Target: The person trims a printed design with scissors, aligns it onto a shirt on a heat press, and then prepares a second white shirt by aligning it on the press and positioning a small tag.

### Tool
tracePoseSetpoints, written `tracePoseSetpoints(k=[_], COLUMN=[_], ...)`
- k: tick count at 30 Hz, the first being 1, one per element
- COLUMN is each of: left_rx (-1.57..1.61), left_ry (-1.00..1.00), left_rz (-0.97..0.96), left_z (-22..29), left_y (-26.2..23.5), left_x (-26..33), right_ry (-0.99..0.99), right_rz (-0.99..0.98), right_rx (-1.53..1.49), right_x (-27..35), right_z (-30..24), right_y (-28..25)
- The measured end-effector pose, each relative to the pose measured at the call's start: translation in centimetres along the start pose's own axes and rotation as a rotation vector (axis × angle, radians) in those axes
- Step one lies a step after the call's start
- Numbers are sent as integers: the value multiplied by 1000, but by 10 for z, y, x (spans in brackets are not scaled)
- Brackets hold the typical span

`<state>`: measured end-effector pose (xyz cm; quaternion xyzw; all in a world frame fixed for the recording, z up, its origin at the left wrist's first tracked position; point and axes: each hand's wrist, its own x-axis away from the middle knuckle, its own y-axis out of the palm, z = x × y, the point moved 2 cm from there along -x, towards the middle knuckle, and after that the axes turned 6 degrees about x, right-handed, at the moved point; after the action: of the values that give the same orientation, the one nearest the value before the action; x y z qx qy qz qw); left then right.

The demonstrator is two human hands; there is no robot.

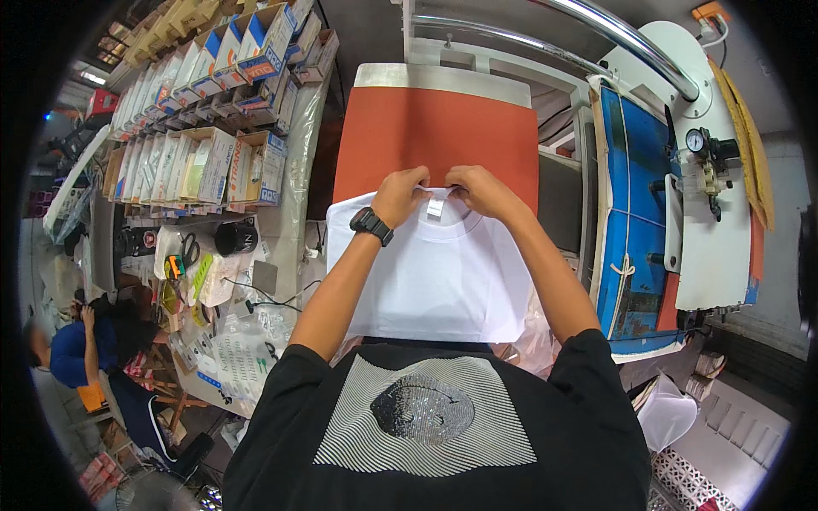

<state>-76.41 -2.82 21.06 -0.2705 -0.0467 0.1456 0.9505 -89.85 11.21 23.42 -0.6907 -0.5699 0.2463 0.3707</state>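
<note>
A white T-shirt (pixel 426 285) lies spread over the near part of a red-orange press bed (pixel 400 128), its neckline toward the far side. My left hand (pixel 399 194), with a black watch on the wrist, pinches the collar just left of the neck label (pixel 435 209). On the other side of that label, my right hand (pixel 484 191) grips the collar too. Both sets of fingers are closed on the cloth, and the thumbs are partly hidden.
At right stands a blue and white press machine (pixel 635 213) with a pressure gauge (pixel 696 140). Cardboard boxes of files (pixel 204 162) fill the left side, above scissors (pixel 189 248) and a black mug (pixel 236 238). A metal bar (pixel 630 43) crosses the far side. Another person (pixel 81 349) sits at lower left.
</note>
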Motion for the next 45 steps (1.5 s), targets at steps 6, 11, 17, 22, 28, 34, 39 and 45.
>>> tracePoseSetpoints(k=[6,11,17,22,28,34,39,45], left_rx=[-178,-253,-268,-197,-291,-254,-164,-53], left_ry=[148,149,309,246,-34,-88,49,44], left_rz=[64,-6,428,103,-120,-188,-119,-108], left_z=[6,-7,20,1,25,25,14,6], left_y=[-3,-2,-17,4,-3,2,1,-3], left_x=[13,12,9,29,43,49,54,51], right_ry=[-58,119,-154,137,243,326,287,312], right_rz=[44,-144,539,250,41,-201,-121,-81], right_rx=[1,30,412,349,428,405,354,2], right_x=[6,1,10,35,56,48,55,59], right_z=[-1,-9,-27,-30,-42,-45,-39,-32], right_y=[3,2,-17,24,19,16,17,18])
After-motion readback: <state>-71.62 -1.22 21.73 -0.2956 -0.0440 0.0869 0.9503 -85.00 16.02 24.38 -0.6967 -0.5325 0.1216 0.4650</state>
